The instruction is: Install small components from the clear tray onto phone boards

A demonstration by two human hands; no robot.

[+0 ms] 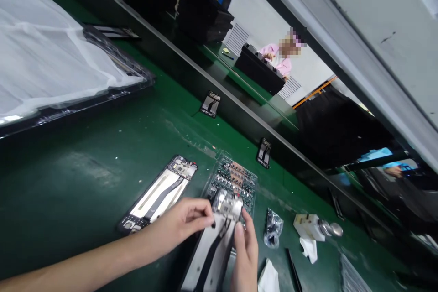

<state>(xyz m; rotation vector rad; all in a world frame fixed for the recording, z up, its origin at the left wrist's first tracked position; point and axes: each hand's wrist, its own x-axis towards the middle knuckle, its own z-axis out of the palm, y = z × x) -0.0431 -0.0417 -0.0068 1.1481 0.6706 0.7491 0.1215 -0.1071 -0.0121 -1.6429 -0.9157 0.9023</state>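
Inspection at the green bench mat (68, 178), lower centre of the frame. The held item is a phone frame (208, 255), raised slightly above a clear parts tray (232, 175) and tilted, with its far end overlapping the tray's near edge. The left hand (181, 223) comes in from the lower left, fingers closed in a pinch on the frame's upper end. The right hand (244, 255) grips the frame's side from below, thumb pressed against it. Both hands are closed on the item.

A black ribbon cable (214, 248) runs along the frame's white backing, and a small circuit board (227, 205) sits at its upper end. The frame will likely handle as light and fairly stiff, but the cable and board look fragile. The outer edges appear the safest place to hold it.

A second phone frame (159, 194) lies on the mat, left of the tray. To the right are a small plastic bag of parts (273, 228), a white bottle (308, 227) and a tissue (308, 248). A plastic-covered stack (51, 50) occupies the upper left. A co-worker in a pink smock (275, 57) stands at the upper right.
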